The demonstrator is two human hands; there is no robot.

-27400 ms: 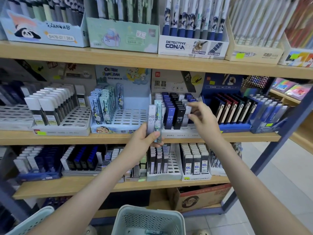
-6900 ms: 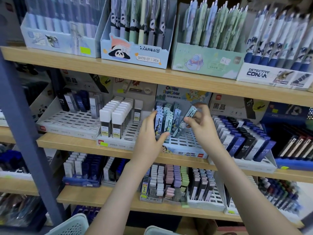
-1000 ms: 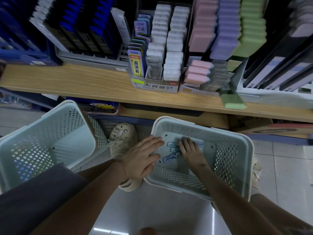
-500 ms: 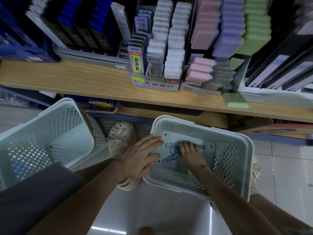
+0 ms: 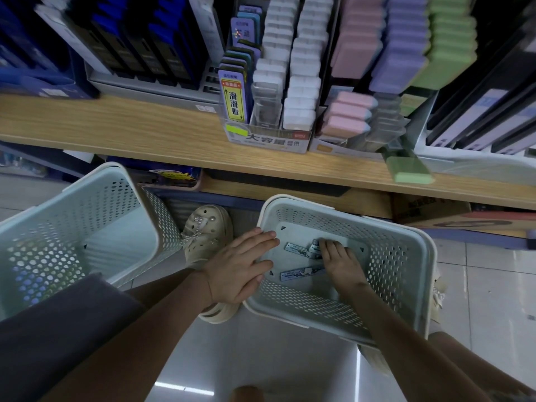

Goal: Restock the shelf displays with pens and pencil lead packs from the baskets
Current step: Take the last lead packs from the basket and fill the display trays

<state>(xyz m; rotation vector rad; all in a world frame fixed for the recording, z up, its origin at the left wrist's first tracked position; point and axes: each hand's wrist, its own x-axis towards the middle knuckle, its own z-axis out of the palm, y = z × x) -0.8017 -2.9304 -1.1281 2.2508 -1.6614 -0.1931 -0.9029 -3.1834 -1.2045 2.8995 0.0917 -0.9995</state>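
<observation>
Head view: the camera looks down at two baskets on the floor, under a shelf.
Right basket (image 5: 397, 256): pale green plastic, rectangular with rounded corners. Its walls are full of small holes, its rim is smooth and thick, and its bottom is flat.
Pencil lead packs (image 5: 301, 272): three thin, flat, long packs with blue-and-white print lie on the bottom of the right basket. The print is too small to read.
Right hand (image 5: 343, 264): it is inside the right basket, palm down, with the fingers (image 5: 326, 246) lying over one pack and hiding part of it. I cannot tell if they pinch the pack or only touch it.
Left hand (image 5: 240, 266): it lies flat with straight fingers on the left rim of the right basket and grips nothing.
Left basket (image 5: 58, 242): same plastic and same holes. It is tilted and cut off by the left edge.
Shelf board (image 5: 130, 132): light wood with visible grain, a little blurred.
Display box (image 5: 266, 139): cardboard with a yellow-green sticker, holding rows of white and clear plastic cases.
Pastel cases (image 5: 406, 42): pink, purple and green blocks in stacked rows, their tops cut off by the frame.
Green case (image 5: 410, 169): it lies alone at the front edge of the shelf board and is blurred.
Shoe (image 5: 206, 236): a beige rubber clog with round holes between the baskets, partly hidden behind the left hand.
Floor (image 5: 478, 285): glossy pale tiles.
</observation>
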